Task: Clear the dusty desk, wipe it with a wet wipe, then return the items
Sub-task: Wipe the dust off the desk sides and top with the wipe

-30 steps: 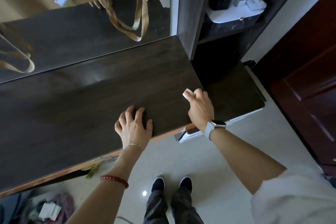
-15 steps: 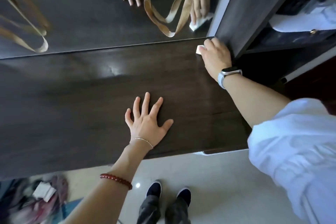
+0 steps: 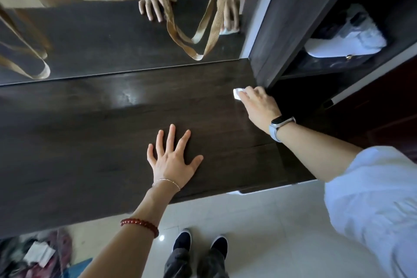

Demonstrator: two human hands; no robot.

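Note:
The dark wooden desk (image 3: 94, 133) fills the middle of the view and carries no items. My right hand (image 3: 259, 106) presses a white wet wipe (image 3: 237, 93) onto the desk's far right part, close to the dark cabinet side panel (image 3: 277, 29). Only a corner of the wipe shows past my fingers. My left hand (image 3: 172, 160) lies flat on the desk near its front edge, fingers spread, holding nothing.
A mirror (image 3: 112, 38) stands along the back of the desk and reflects both hands. A tan bag with long straps (image 3: 194, 29) hangs in front of it. White items sit on a cabinet shelf (image 3: 345, 38) at right. Clutter lies on the floor (image 3: 38, 255) at lower left.
My right hand has moved the wipe from the desk's front right edge to the back right corner, then a little back toward me. My left hand has flattened and spread its fingers.

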